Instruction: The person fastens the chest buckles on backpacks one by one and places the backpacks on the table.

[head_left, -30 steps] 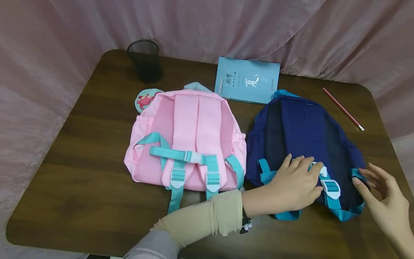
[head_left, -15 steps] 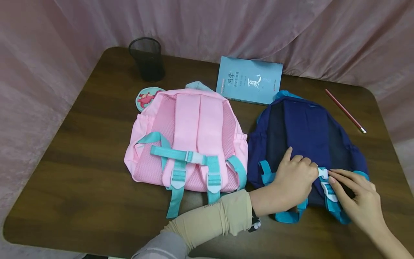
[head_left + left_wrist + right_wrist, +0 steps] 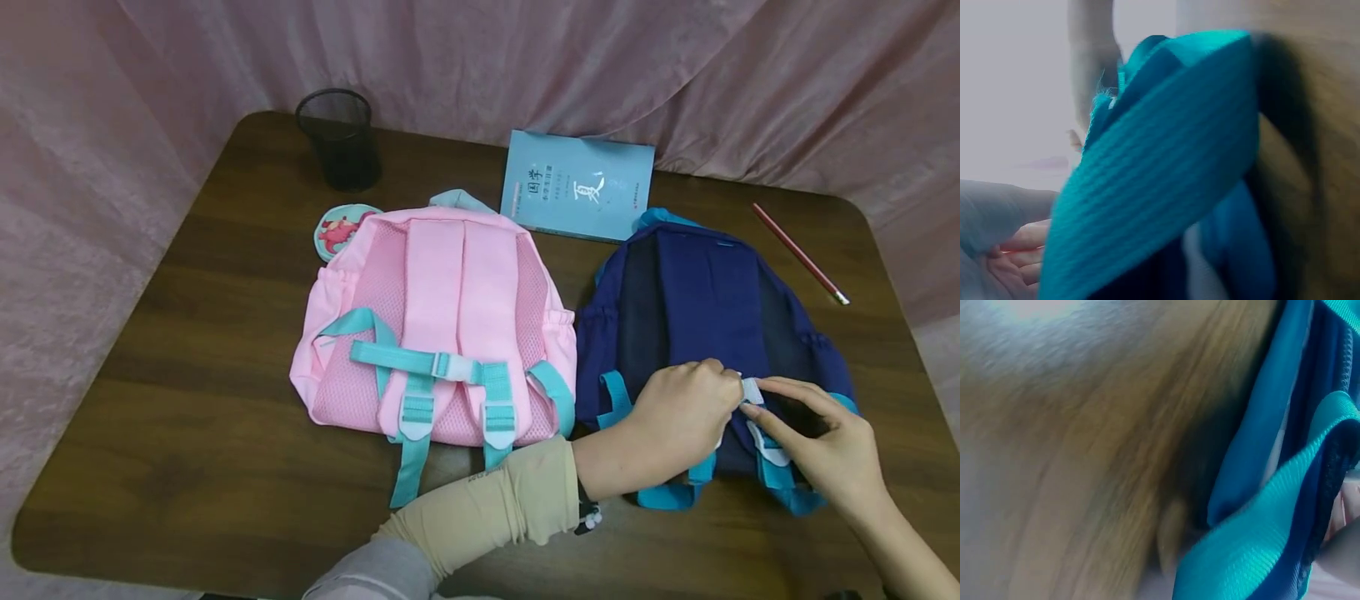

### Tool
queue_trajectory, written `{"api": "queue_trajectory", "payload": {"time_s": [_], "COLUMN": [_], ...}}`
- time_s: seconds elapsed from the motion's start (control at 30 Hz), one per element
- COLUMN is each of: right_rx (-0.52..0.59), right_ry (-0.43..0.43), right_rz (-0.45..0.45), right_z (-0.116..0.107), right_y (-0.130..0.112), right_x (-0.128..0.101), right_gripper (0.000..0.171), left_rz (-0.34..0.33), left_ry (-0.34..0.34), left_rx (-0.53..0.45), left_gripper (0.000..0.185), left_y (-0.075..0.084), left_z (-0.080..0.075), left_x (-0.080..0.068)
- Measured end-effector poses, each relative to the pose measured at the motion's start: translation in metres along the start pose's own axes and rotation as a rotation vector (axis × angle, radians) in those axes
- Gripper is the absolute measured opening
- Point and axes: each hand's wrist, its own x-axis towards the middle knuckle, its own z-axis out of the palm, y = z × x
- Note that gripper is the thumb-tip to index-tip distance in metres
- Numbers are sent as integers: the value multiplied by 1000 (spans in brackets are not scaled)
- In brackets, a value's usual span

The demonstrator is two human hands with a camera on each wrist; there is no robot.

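Note:
A navy backpack [image 3: 705, 292] with teal straps lies back-side up at the right of the table. Over its lower straps my left hand [image 3: 686, 417] curls and pinches the white chest-strap buckle [image 3: 752, 390]. From the other side my right hand [image 3: 813, 437] pinches the same buckle. The left wrist view is filled by a blurred teal strap [image 3: 1154, 169]. The right wrist view shows a teal strap [image 3: 1260, 550] and wood, also blurred. A pink backpack [image 3: 435, 317] lies back-side up to the left, its teal chest strap [image 3: 420, 362] buckled.
A light blue booklet [image 3: 577, 183] lies behind the bags. A black mesh pen cup [image 3: 337, 137] stands at the back left. A red pencil [image 3: 798, 252] lies at the back right. A round patch [image 3: 337, 229] sits by the pink bag. Pink curtain surrounds the brown table [image 3: 187, 417].
My right hand came in from the bag's right edge to the buckle and took hold of it. My left hand's fingers went from flat on the straps to curled at the buckle.

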Motion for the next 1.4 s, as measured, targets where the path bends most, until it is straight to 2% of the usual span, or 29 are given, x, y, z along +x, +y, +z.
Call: {"api": "queue_trajectory", "payload": {"time_s": [0.07, 0.13, 0.3, 0.4, 0.53, 0.73, 0.87, 0.97, 1.1, 1.4], "right_rx": [24, 30, -71, -119, -149, -156, -192, -230, -239, -231], "right_ry": [-38, -69, -158, -205, -197, -169, -131, -115, -121, -101], "right_rz": [-14, -75, -376, -494, -492, -499, -507, -527, -573, -581], "right_z": [4, 8, 12, 4, -11, -22, -26, -25, -23, -22], "right_y": [2, 5, 10, 12, 14, 10, 4, 1, 0, -3], "right_x": [2, 4, 15, 21, 18, 22, 28, 31, 35, 33], "right_gripper": [46, 47, 33, 38, 37, 46, 51, 57, 60, 61], "left_rz": [9, 21, 47, 71, 94, 77, 64, 66, 79, 93], "left_ry": [-10, -10, -18, -42, -70, -105, -132, -125, -105, -93], "left_rx": [-9, -10, -16, -29, -31, -41, -93, -118, -105, -73], "left_gripper": [21, 21, 18, 18, 20, 26, 30, 33, 35, 32], "left_y": [-1, -3, -7, -9, -7, -11, -14, -15, -15, -12], "left_z": [-4, -6, -13, -17, -22, -28, -29, -29, -26, -19], "left_x": [0, -1, -3, -2, 0, 1, 2, 2, 2, 3]}}
